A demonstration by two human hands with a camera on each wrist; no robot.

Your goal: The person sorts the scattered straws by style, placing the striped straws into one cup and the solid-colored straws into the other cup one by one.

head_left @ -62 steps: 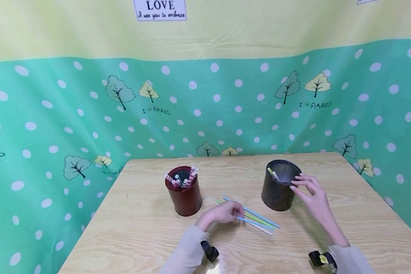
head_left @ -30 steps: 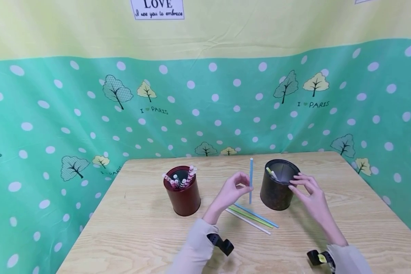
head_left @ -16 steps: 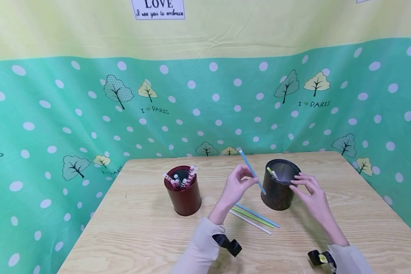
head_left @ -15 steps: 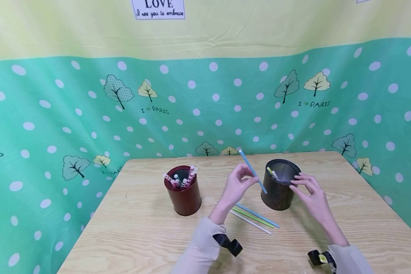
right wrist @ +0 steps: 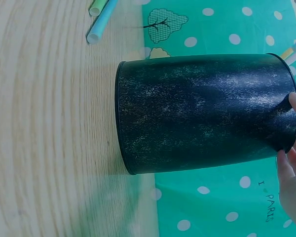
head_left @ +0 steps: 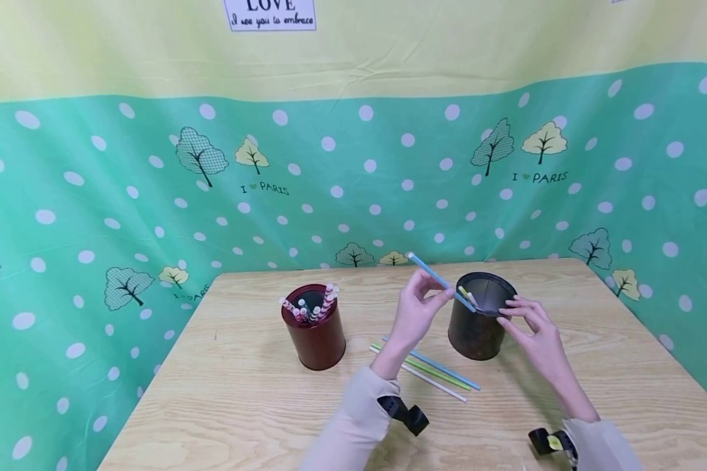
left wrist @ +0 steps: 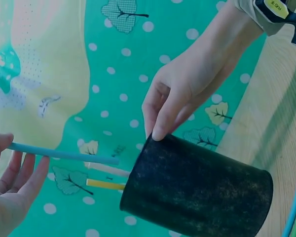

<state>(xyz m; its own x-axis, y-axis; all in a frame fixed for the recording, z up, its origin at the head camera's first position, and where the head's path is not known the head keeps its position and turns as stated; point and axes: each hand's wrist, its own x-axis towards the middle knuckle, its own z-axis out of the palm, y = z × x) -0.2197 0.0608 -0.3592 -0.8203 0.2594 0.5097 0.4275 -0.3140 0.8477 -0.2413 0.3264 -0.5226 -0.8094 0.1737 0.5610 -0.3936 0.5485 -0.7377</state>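
My left hand (head_left: 412, 317) pinches a blue straw (head_left: 427, 269) between thumb and fingers. The straw slants down to the right, its lower end overlapping the near-left rim of a black round can (head_left: 474, 337) in the head view. In the left wrist view that end lies just outside the can's mouth, above a white straw (left wrist: 108, 169) and a yellow straw (left wrist: 104, 184) that stick out of it. My right hand (head_left: 539, 340) holds the can's rim on its right side, with the thumb outside; the right wrist view shows the fingertips (right wrist: 295, 101) at the rim.
Below the left forearm, a blue straw (head_left: 448, 371), a green straw (head_left: 452, 384) and a white straw (head_left: 442, 388) lie on the wooden table (head_left: 241, 405). To the left stands a dark red can (head_left: 317, 343) with several striped straws. A patterned curtain (head_left: 306, 229) hangs behind.
My left hand has picked the blue straw up from the pile, raised it and moved it right to the black can, tilting it. The right hand has stayed on the can's rim.
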